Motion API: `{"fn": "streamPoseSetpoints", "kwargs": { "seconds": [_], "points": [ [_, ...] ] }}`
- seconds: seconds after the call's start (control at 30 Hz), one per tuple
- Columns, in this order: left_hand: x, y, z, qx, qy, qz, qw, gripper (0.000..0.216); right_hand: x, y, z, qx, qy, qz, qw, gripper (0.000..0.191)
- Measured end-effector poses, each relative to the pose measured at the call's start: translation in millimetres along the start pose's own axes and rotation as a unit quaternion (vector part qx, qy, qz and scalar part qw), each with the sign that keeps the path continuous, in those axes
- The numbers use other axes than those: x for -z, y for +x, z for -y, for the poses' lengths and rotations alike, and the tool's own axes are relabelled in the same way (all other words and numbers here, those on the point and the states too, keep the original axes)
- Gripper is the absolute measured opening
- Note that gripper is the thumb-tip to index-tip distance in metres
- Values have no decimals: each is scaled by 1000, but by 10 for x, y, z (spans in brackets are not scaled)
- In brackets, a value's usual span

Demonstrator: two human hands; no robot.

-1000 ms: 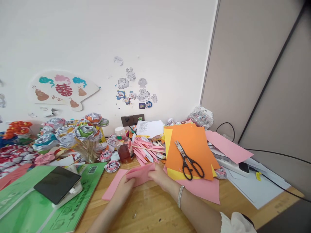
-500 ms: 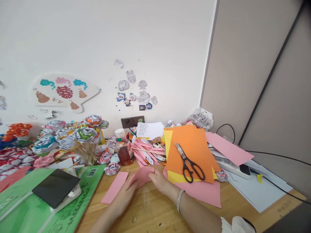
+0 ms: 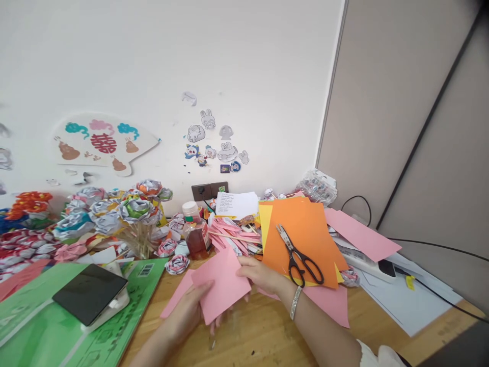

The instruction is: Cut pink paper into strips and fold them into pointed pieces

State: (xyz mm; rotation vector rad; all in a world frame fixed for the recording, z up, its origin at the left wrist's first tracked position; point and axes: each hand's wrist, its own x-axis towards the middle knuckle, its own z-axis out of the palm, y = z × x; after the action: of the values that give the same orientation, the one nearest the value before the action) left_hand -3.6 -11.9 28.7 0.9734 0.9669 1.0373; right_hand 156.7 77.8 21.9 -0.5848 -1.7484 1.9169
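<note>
Between my two hands a square-looking piece of pink paper is held up over the table, tilted. My left hand grips its lower left side, thumb on the front and fingers behind. At the right edge my right hand pinches it, with its fingers partly hidden behind the sheet. A pink paper strip lies on the table behind my left hand, partly covered by the held piece. Black-handled scissors rest on orange paper, to the right of my right hand.
Behind the hands stand a bottle of reddish liquid and a heap of pink strips. Paper flowers crowd the left. A tablet lies over a green folder. White sheets and cables are at right.
The pink paper, curved and low between my hands before, is now opened flat and turned toward me. My right hand has shifted slightly right; my left hand has turned its grip.
</note>
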Motion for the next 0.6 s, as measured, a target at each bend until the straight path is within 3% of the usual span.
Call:
{"fn": "streamPoseSetpoints", "kwargs": {
  "seconds": [0.23, 0.43, 0.5, 0.6],
  "points": [
    [101, -40, -17, 41, -83, 95, 991, 48, 1, 3, -3, 24, 78, -15, 997, 17],
    [47, -121, -152, 58, -159, 159, 973, 100, -15, -58, 99, 46, 67, -16, 997, 19],
    [3, -129, -167, 67, -133, 141, 979, 89, -25, -78, 139, 40, 43, -8, 998, 19],
    [-49, -114, -138, 63, -46, 102, 992, 49, -42, -76, 169, 20, 9, -14, 1000, 18]
  ]
}}
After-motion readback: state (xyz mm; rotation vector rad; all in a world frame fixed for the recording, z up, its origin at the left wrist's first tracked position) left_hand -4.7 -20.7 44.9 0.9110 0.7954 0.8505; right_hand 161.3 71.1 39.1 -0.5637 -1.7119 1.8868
